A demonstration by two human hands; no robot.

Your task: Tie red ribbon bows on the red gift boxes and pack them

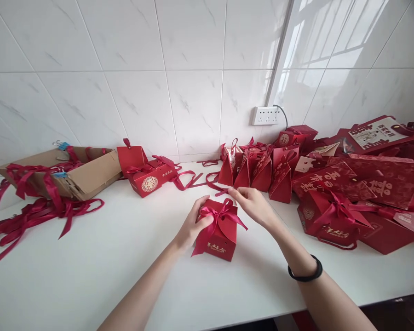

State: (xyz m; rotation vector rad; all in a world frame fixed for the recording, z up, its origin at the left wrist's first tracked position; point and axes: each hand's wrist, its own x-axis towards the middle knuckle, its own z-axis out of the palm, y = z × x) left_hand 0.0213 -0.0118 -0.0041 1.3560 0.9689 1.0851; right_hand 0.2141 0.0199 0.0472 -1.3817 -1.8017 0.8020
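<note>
A small red gift box (224,236) with gold lettering stands on the white table in front of me, a shiny magenta ribbon bow (218,215) tied at its top. My left hand (193,225) is closed on the box's left side, its thumb lying over the bow. At the box's upper right corner is my right hand (253,204), thumb and index finger pinched together just beyond the bow. Whatever lies between those fingertips is too small to make out. A dark red ribbon strip (212,181) lies on the table behind the fingers.
A cardboard box (93,177) draped with ribbons (37,214) stands at left. Near the wall sits another red gift box (153,177). Several folded red boxes (251,168) stand behind my right hand, and a pile of red boxes (338,220) covers the right side. A power strip (267,116) is on the wall.
</note>
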